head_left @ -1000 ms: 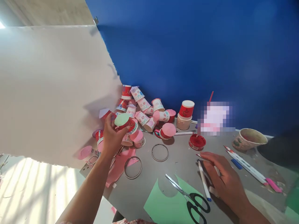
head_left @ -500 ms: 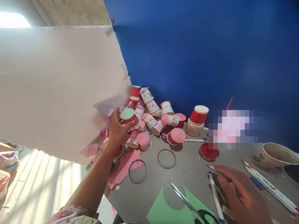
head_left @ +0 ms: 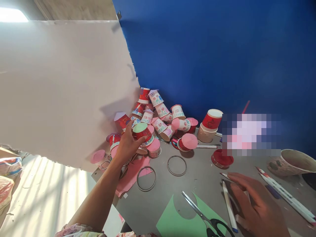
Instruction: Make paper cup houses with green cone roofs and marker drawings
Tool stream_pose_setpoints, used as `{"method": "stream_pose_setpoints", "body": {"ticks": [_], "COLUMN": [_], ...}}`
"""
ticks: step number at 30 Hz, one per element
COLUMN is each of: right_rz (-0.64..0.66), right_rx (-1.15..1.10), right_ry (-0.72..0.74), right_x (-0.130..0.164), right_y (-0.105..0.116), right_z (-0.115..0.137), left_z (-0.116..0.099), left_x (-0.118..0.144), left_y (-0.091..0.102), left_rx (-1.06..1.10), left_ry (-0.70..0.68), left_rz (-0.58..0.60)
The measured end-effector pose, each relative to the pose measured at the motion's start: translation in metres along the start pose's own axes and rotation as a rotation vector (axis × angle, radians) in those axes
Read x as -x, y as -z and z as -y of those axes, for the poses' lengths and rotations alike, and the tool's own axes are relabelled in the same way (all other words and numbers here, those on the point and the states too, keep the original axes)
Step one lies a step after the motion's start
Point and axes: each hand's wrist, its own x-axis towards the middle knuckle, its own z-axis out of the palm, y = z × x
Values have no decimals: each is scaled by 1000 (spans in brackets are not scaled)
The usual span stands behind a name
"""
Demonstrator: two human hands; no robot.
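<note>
My left hand (head_left: pixel 129 143) is closed around a red paper cup (head_left: pixel 143 135) with a pale green paper disc on top and a drawn zigzag edge. The cup is tilted in front of a pile of decorated cups, so its contact with them is hard to see. My right hand (head_left: pixel 256 200) rests on the table with curled fingers over a white marker (head_left: pixel 225 176), whose dark red tip sticks out past the fingertips. Beside the thumb lies another white marker (head_left: pixel 229 205) with a blue end. Pink discs top several cups, such as the front one (head_left: pixel 189 142).
Scissors (head_left: pixel 197 210) lie on cut green paper (head_left: pixel 166 217). Two metal rings (head_left: pixel 177 174) rest near pink paper (head_left: pixel 128 179). Behind stand stacked cups (head_left: pixel 206 131), a red tape roll (head_left: pixel 222 159) and a wide cup (head_left: pixel 278 161). More markers (head_left: pixel 286 194) lie rightward. White and blue (head_left: pixel 209 49) panels border the table.
My left hand has moved the green-topped cup slightly right and toward me, uncovering a red cup with a pale pointed roof behind it. My right hand stays put. The view has shifted slightly.
</note>
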Motion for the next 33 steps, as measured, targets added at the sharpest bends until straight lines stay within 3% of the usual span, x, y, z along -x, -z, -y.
{"method": "stream_pose_setpoints", "body": {"ticks": [5, 10, 16, 19, 23, 25, 29, 33], "right_rz": [4, 8, -12, -24, -62, -97, -211, -416], "right_rx": [6, 13, -3, -19, -76, -129, -388, -633], "right_ry": [10, 27, 60, 44, -13, -108, -472, -579], "right_x": [-1, -2, -7, -9, -10, -12, -23, -35], "right_y": [0, 0, 1, 1, 3, 6, 17, 30], "right_z": [-1, 0, 8, 11, 13, 14, 13, 8], "left_z": [-4, -14, -26, -31, -34, -38, -47, -49], "left_x": [1, 8, 32, 45, 68, 81, 101, 102], "left_y": [2, 6, 18, 7, -31, -50, -70, -75], "left_rx": [-56, -27, -137, -68, -7, -22, -1, -51], "left_ry": [61, 63, -45, -27, -151, -234, -446, -592], "left_rz": [31, -15, -212, -18, 312, 429, 659, 750]}}
